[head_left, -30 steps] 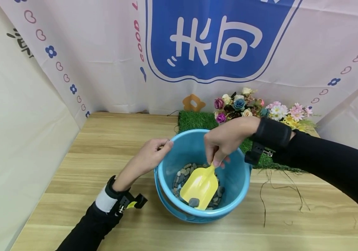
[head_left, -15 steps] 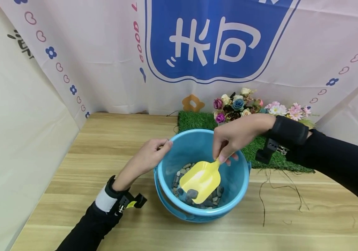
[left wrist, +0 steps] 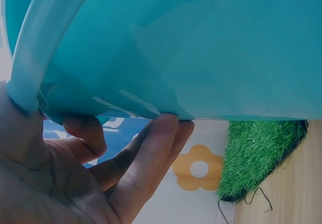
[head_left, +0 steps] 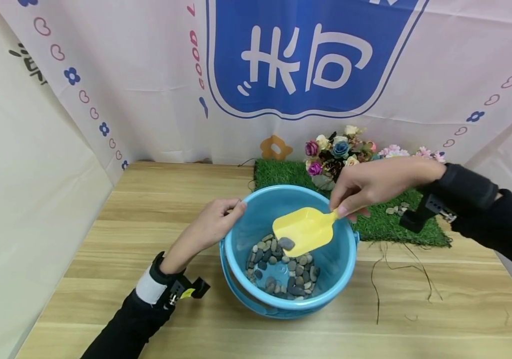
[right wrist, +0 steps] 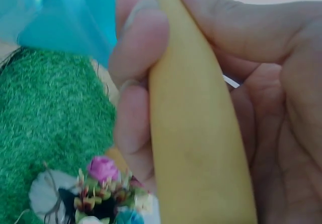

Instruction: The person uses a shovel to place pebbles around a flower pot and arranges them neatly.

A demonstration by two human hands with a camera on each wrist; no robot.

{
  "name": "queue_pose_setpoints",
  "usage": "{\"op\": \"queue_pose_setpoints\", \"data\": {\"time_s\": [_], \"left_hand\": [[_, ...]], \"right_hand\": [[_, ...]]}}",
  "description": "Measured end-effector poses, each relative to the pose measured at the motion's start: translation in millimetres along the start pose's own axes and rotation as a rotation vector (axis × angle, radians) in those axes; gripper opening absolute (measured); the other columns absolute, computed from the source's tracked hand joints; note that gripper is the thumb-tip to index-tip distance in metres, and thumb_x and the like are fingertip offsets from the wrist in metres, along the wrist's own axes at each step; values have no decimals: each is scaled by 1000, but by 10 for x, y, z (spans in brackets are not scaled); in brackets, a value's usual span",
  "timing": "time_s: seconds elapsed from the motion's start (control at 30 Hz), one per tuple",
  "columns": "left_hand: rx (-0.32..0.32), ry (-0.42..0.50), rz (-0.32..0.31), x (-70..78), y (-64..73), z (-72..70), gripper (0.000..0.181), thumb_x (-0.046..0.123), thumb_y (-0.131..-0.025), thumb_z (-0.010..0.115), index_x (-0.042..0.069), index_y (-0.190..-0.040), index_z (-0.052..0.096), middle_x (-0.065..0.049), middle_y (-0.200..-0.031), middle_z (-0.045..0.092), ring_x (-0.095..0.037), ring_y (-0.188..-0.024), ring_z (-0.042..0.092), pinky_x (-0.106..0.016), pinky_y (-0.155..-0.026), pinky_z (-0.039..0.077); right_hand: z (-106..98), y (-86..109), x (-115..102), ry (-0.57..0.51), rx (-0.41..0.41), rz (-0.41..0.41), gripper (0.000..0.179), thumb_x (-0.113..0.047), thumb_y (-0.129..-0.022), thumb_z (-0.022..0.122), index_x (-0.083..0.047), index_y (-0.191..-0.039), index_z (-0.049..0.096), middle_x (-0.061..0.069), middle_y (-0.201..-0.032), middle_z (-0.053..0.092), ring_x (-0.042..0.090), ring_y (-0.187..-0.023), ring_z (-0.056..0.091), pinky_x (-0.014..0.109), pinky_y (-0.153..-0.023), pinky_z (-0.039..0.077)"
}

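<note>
Left hand [head_left: 213, 222] grips bucket [head_left: 274, 207] at the rim; right hand [head_left: 368, 187] grips scoop [head_left: 306, 230], one stone [head_left: 286, 243] aboard, above pebbles [head_left: 299, 280] in the bucket.

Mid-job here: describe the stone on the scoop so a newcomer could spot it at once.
Start with the big blue bucket on the wooden table. Within its rim, as the head camera sees it, the right hand holds a yellow scoop. Near its front edge lies a smooth grey stone, the only one on the scoop; its neighbours lie on the bucket's bottom.
</note>
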State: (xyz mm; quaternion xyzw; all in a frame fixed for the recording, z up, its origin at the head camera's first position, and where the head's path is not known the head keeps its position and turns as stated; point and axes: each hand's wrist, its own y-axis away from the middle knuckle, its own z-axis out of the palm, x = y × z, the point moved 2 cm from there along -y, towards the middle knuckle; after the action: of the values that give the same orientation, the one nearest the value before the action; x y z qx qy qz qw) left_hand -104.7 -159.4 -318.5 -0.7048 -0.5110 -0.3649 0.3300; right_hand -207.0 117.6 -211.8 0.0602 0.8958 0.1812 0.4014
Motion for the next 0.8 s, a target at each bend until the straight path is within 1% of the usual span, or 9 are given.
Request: {"op": "queue_pose_setpoints", "data": {"time_s": [0.13,0.27,0.4,0.53,0.7,0.8], "left_hand": [[-2,10,11,-10,6,-1,34,29,-101,39,7,-84,57,-5,-74,63,-12,-63,64,-27,-53,56],[-7,20,12,-12,10,-3,33,29,-101,39,5,-88,58,-7,-77,64,-13,-64,64,-28,-53,56],[-6,16,10,-15,5,0,32,29,-101,39,7,-88,59,-7,-77,64,-12,-64,64,-28,-53,56],[-3,11,17,-21,8,-11,33,29,-101,39,6,-88,59,-6,-75,63,-13,-64,64,-28,-54,56],[-4,2,16,-24,18,-17,35,29,-101,38,4,-91,60,-8,-75,63,-15,-64,64,-27,-54,56],[-10,18,16,-17,15,-11,35,29,-101,38,3,-93,60,-10,-75,63,-18,-65,65,-28,-54,56]], "right_hand": [[-1,195,61,11,59,20,19,-19,-97,47,-25,-93,65,-7,-71,59,10,-53,51,27,-49,51],[33,432,145,-10,142,12,21,-11,-97,46,-23,-97,64,-6,-71,58,9,-53,51,27,-47,51],[85,692,258,-46,219,34,24,-5,-97,45,-19,-102,63,-4,-73,60,10,-55,53,28,-46,51],[124,907,366,-45,270,75,25,-3,-97,44,-18,-104,63,-4,-74,60,11,-56,54,27,-46,51],[205,1111,510,-12,318,152,23,-7,-98,44,-20,-97,63,-6,-72,59,12,-56,53,28,-48,51],[294,1231,641,-19,347,166,24,-6,-98,43,-20,-93,62,-6,-71,58,12,-55,52,27,-48,50]]}}
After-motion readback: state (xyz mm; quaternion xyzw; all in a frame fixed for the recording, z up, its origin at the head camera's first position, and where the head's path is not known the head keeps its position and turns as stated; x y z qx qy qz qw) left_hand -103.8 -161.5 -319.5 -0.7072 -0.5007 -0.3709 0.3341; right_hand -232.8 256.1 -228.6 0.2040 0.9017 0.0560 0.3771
